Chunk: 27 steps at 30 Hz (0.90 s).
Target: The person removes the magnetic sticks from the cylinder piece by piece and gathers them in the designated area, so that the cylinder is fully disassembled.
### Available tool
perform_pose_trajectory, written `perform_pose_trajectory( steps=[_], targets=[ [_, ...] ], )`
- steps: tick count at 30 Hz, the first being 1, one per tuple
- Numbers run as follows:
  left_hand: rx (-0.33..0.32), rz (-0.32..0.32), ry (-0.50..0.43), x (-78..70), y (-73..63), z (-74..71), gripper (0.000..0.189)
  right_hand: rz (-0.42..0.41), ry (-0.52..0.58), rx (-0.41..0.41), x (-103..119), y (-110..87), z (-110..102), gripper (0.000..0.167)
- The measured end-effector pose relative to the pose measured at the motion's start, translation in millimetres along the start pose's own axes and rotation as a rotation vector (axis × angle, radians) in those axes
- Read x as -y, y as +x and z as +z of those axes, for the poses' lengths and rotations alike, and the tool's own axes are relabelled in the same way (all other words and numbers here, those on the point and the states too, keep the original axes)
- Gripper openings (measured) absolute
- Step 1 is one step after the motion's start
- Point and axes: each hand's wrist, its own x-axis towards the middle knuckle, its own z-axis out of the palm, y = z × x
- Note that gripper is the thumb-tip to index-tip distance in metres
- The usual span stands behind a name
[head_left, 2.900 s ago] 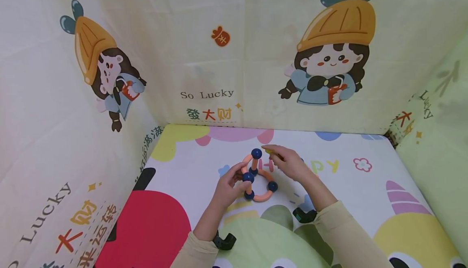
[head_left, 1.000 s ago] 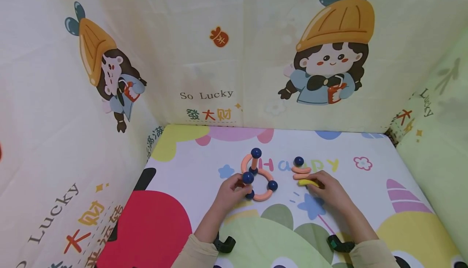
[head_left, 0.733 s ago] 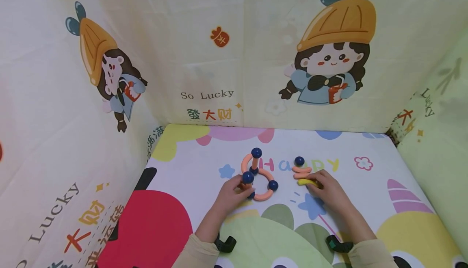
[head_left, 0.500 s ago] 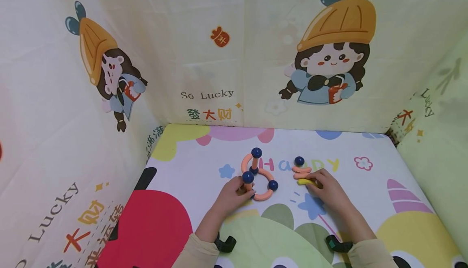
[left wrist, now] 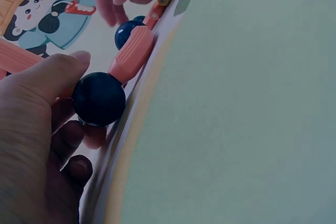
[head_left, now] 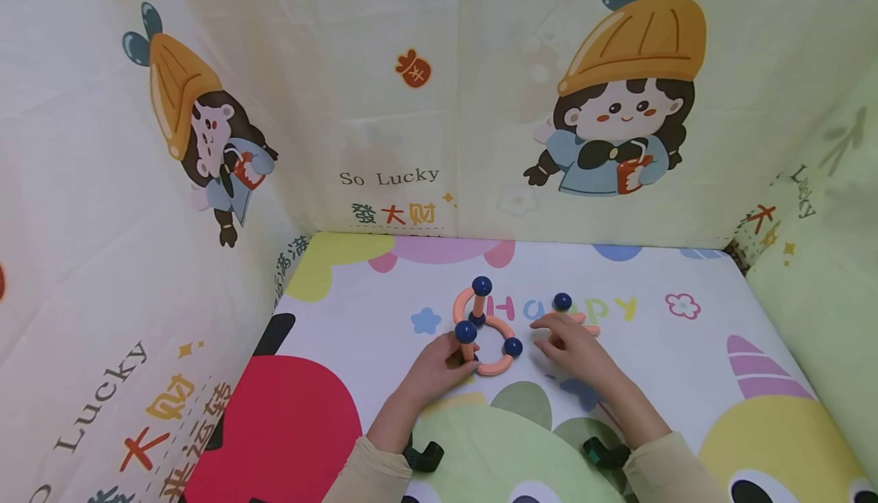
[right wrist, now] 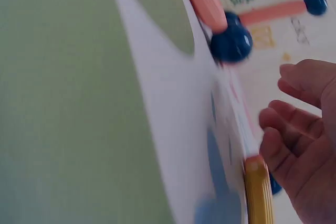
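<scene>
My left hand (head_left: 434, 370) grips the near-left corner of a magnetic ball-and-stick frame (head_left: 504, 328). Curved salmon sticks and navy balls form its ring on the table, and further sticks rise at the left, topped by two navy balls. In the left wrist view, thumb and curled fingers lie around a navy ball (left wrist: 98, 99) of that corner. My right hand (head_left: 576, 347) hovers just right of the frame, fingers loosely bent and holding nothing. Below it, in the right wrist view, lies a yellow stick (right wrist: 259, 192), which the hand hides in the head view.
Beyond the right hand are a loose navy ball (head_left: 562, 302) and salmon sticks (head_left: 591, 330), partly covered by the hand. A cartoon-printed cloth (head_left: 686, 366) covers the table. Printed cloth walls (head_left: 494, 137) close off the back and both sides.
My right hand carried the yellow stick from beside the frame to the loose salmon sticks, let go of it, and has moved back left toward the frame. The left hand stays at its corner.
</scene>
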Motion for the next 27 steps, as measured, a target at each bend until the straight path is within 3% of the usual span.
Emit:
perform_pose_trajectory(
  steps=[8, 19, 27],
  targets=[
    [0.029, 0.032, 0.084, 1.8, 1.8, 0.9, 0.014, 0.035, -0.014, 0.141, 13, 13.1, 19, 0.032],
    [0.018, 0.041, 0.113, 3.4, 1.8, 1.7, 0.017, 0.055, 0.026, 0.120, 14, 8.1, 27, 0.026],
    [-0.030, 0.044, 0.161, 3.3, 2.5, -0.5, 0.014, 0.089, 0.049, 0.116, 16, 3.6, 31, 0.028]
  ],
)
